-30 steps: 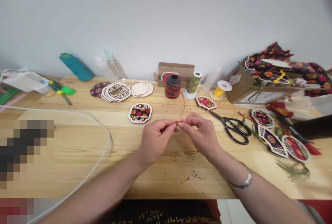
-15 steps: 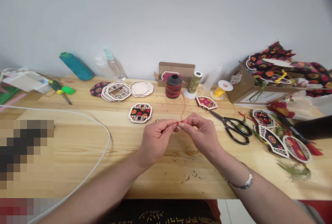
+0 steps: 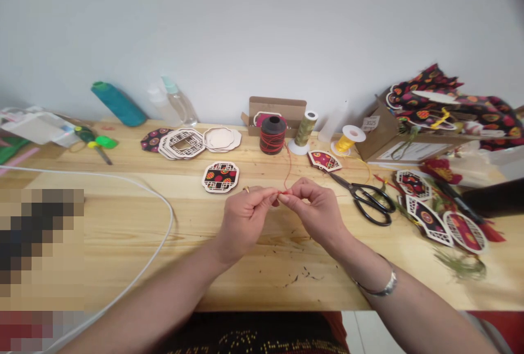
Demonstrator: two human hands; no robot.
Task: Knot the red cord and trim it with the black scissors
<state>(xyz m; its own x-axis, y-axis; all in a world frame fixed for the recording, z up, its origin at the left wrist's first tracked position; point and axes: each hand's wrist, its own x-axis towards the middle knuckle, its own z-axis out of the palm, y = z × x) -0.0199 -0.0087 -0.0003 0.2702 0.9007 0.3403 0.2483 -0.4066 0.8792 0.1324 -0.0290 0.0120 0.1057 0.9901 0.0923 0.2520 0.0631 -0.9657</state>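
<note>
My left hand (image 3: 244, 216) and my right hand (image 3: 316, 207) meet over the middle of the wooden table (image 3: 123, 223), both pinching a thin red thread (image 3: 288, 176) between thumb and forefinger. The thread runs up from my fingertips to a dark spool wound with red thread (image 3: 273, 135) standing behind them. A small patterned ornament in a white lattice frame (image 3: 220, 177) lies just left of the thread. Black scissors (image 3: 364, 196) lie shut to the right of my right hand.
A gold-green spool (image 3: 304, 132), a yellow spool (image 3: 347, 141) and a fan-shaped ornament (image 3: 324, 160) sit behind. Lattice frames (image 3: 182, 143) are stacked at back left, near a teal cone (image 3: 117, 105). Finished ornaments (image 3: 434, 217) and an open cardboard box (image 3: 393, 135) crowd the right. A white cable (image 3: 135, 245) loops on the left.
Both hands stay pinched on the red thread with only tiny finger shifts; the view has tilted slightly, so everything sits a little higher and left in frame.
</note>
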